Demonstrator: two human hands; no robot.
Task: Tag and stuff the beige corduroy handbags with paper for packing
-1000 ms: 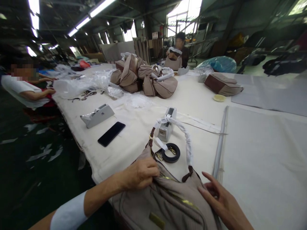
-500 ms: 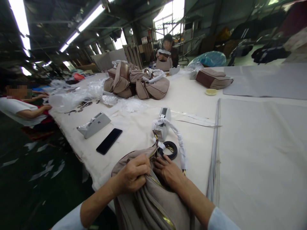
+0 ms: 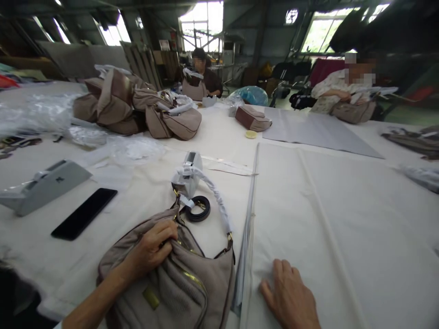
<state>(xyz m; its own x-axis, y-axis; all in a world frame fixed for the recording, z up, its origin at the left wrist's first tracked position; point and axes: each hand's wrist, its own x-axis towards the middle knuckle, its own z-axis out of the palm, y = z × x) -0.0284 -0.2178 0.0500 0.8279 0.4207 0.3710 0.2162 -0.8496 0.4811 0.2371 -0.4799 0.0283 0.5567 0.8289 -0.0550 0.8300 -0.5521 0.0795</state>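
A taupe handbag (image 3: 178, 278) with gold zippers lies at the table's near edge. My left hand (image 3: 156, 244) is closed on its upper edge, beside the zipped opening. The bag's handle (image 3: 217, 196), wrapped in white, arches away over the table. A coiled dark strap (image 3: 198, 209) rests just beyond the bag, close to a grey tape dispenser (image 3: 190, 171). To the right of the bag, my right hand (image 3: 290, 294) is over the pale sheet (image 3: 295, 219), palm down, fingers stretched out and holding nothing.
A black phone (image 3: 84, 214) and a second tape dispenser (image 3: 44, 185) are at left. Several taupe bags (image 3: 137, 107) are piled behind crumpled clear plastic (image 3: 132, 148). Another bag (image 3: 253, 118) lies near a yellow disc (image 3: 251, 134). Two people (image 3: 206, 75) sit across the table, each with a bag.
My right hand has left the bag's opening and moved right, over the pale sheet. My left hand keeps its hold on the bag. The view has turned to the right.
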